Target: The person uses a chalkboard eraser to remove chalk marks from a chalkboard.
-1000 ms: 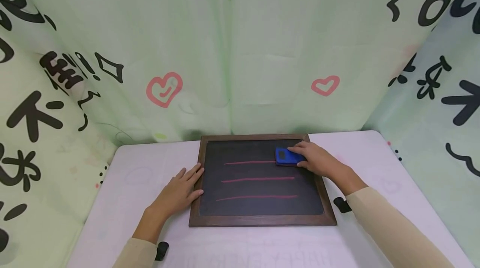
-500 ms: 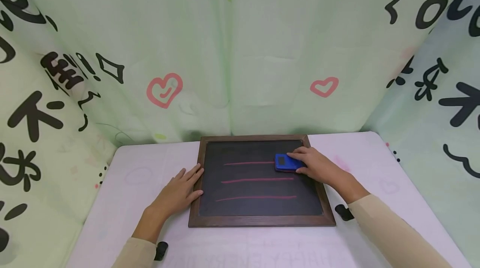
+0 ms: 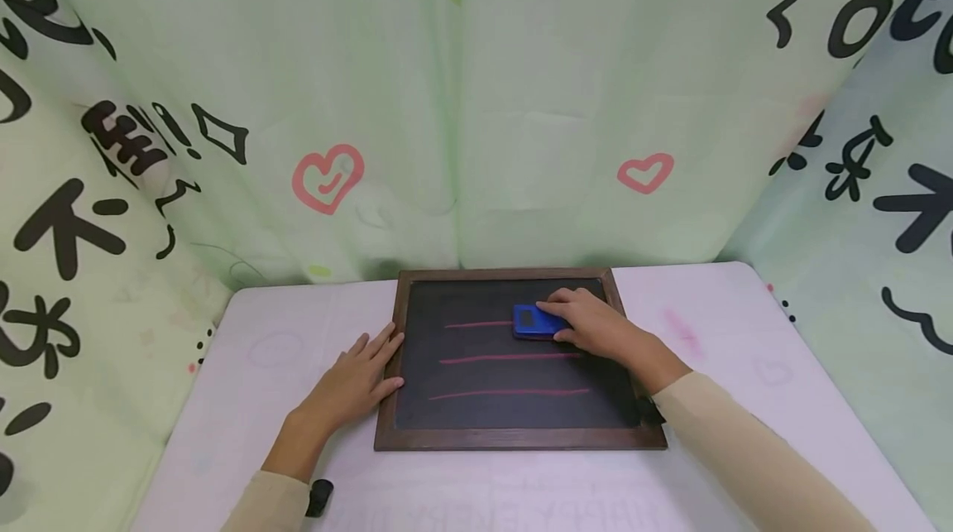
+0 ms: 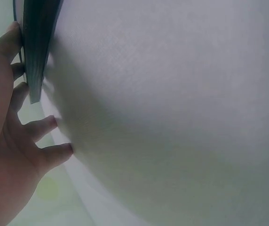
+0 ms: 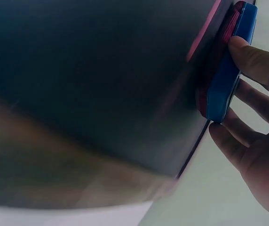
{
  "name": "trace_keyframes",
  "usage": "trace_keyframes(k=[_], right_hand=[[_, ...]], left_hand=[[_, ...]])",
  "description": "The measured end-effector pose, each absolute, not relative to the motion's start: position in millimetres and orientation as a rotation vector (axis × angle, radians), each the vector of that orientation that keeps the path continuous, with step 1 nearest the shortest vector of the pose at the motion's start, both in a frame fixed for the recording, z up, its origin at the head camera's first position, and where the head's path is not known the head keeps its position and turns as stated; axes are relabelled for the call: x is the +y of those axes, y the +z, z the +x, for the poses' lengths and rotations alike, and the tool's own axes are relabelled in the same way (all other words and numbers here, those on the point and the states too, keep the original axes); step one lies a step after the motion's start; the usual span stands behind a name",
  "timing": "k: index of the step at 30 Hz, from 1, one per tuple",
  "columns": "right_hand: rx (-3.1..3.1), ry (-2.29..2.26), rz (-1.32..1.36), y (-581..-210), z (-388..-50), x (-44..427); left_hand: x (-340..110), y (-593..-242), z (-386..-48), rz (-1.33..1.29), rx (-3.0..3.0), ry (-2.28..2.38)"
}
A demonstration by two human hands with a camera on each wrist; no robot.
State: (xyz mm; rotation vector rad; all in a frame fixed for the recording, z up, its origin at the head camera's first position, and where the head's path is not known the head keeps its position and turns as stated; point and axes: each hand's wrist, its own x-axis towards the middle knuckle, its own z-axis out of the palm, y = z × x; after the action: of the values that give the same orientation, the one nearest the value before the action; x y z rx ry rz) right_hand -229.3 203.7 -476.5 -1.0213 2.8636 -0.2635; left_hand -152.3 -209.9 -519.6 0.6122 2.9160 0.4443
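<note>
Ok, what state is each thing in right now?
Chalkboard, flat on table
Blue eraser, on chalkboard
Top pink line, visible only left of eraser
Middle pink line, unbroken
Bottom pink line, unbroken
Right hand, gripping eraser
Left hand, resting on chalkboard's frame

One board (image 3: 521,438), one eraser (image 3: 532,323), seemingly three lines (image 3: 510,358)

Your chalkboard (image 3: 514,416) is lying on the table (image 3: 260,358), the curtain (image 3: 521,184) hanging behind. Your left hand (image 3: 361,371) is resting on the frame's left side (image 3: 403,304); your right hand (image 3: 593,323) is holding the eraser (image 3: 530,323) at the right end of the farthest line (image 3: 480,324), two lines (image 3: 510,358) running nearer you.
</note>
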Motion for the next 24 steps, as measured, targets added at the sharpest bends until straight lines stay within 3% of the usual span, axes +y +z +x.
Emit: trace_keyframes(k=[24], right_hand=[[2.757, -0.106, -1.045, -472.7, -244.6, 76.4]], left_hand=[[-208.2, -515.4, -151.4, 0.608, 2.923, 0.410]])
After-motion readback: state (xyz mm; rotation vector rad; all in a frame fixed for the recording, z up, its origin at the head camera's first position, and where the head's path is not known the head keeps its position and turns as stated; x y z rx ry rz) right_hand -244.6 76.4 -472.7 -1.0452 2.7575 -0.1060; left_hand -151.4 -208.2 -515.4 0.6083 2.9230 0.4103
